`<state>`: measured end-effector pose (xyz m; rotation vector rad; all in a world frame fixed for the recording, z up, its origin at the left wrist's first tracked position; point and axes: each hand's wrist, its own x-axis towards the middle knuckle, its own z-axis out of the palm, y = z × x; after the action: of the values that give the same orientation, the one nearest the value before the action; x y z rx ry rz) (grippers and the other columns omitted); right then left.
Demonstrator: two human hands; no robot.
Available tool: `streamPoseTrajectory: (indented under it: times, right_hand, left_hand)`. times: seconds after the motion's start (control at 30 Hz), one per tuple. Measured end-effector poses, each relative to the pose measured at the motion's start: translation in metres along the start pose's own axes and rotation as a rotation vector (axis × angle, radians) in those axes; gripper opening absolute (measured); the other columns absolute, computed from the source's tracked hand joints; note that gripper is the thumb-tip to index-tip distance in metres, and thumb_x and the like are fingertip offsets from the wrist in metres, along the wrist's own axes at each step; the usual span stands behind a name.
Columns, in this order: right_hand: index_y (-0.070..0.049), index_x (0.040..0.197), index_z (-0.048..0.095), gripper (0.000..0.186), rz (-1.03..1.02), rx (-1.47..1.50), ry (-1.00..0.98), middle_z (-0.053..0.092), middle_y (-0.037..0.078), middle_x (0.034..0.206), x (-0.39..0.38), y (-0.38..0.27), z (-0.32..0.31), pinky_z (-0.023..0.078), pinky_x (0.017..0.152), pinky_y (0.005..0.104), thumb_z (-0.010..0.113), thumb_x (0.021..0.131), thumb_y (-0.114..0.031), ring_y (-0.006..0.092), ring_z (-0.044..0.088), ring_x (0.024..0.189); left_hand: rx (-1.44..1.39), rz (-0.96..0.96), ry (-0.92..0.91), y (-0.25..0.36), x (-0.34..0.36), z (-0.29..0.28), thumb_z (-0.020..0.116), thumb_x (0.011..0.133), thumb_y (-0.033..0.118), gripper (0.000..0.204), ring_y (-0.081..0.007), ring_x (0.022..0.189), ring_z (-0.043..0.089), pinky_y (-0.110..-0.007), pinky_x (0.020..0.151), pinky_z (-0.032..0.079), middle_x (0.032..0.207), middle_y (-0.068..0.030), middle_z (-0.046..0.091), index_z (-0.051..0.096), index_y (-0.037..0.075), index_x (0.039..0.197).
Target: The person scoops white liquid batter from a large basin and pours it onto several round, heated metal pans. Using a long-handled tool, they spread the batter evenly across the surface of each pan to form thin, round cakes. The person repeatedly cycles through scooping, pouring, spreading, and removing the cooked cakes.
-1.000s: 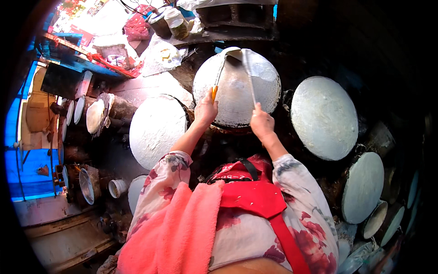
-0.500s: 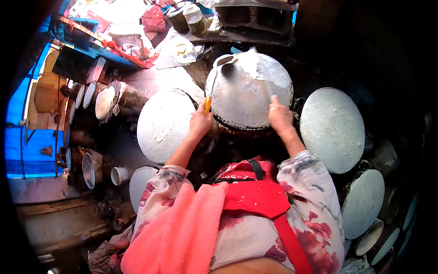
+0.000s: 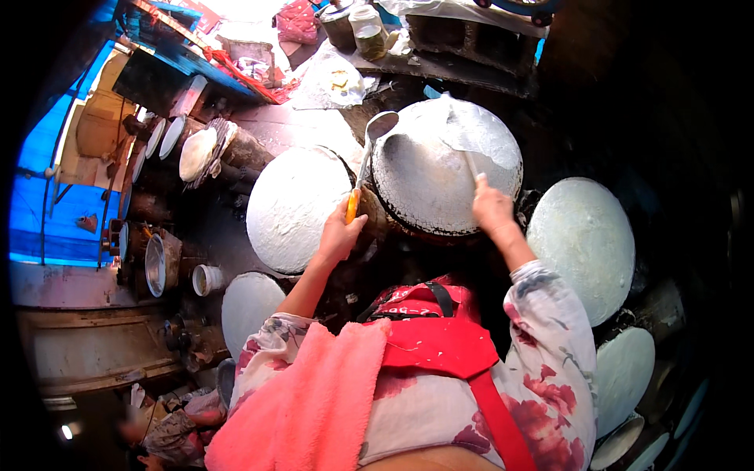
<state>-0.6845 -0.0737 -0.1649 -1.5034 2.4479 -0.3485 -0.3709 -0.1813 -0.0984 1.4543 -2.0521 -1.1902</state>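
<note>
My left hand (image 3: 338, 235) is closed round the orange handle of a metal ladle (image 3: 364, 166). The ladle's bowl is raised beside the upper left rim of a round griddle (image 3: 416, 192) with a white, crackled coating. Over that griddle's right side, my right hand (image 3: 493, 207) grips a scraper (image 3: 471, 163) by its pale handle. Its front end lies on the surface, hard to tell apart from a whiter patch (image 3: 487, 129) there. Another white-covered round griddle (image 3: 298, 212) is near my left hand, and a third griddle (image 3: 581, 251) stands to the right of my right forearm.
More round white surfaces lie at the lower left (image 3: 251, 310) and lower right (image 3: 626, 377). Jars (image 3: 367, 35) stand on a ledge at the back. Pots and a white tub (image 3: 207, 279) line the left side. A pink towel (image 3: 302, 400) hangs over my front.
My left hand has drawn the ladle leftward off the griddle, lifting its bowl past the rim. My right hand has moved the scraper slightly on the griddle. The whole view has shifted a little.
</note>
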Motion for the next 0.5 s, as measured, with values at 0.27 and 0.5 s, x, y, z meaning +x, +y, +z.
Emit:
streamPoseTrajectory:
  times: [0.27, 0.5]
  right_hand:
    - [0.004, 0.128, 0.044, 0.045, -0.057, -0.003, 0.053, 0.066, 0.022, 0.077, 0.018, 0.022, -0.022, 0.052, 0.066, 0.0473, 0.043, 0.085, -0.01, 0.0373, 0.066, 0.072]
    - [0.0, 0.124, 0.047, 0.041, -0.395, -0.015, -0.102, 0.064, 0.021, 0.075, -0.011, -0.007, -0.007, 0.05, 0.065, 0.0489, 0.045, 0.084, -0.008, 0.038, 0.064, 0.069]
  left_hand:
    - [-0.294, -0.242, -0.059, 0.013, -0.04, -0.02, 0.061, 0.086, 0.012, 0.054, -0.0075, 0.041, 0.04, -0.024, 0.036, 0.033, 0.06, 0.0021, 0.046, 0.041, 0.01, 0.136]
    - [-0.449, -0.349, -0.047, 0.011, -0.064, -0.025, 0.059, 0.088, 0.013, 0.053, -0.0072, 0.04, 0.04, -0.023, 0.036, 0.033, 0.061, 0.0026, 0.043, 0.039, 0.011, 0.136]
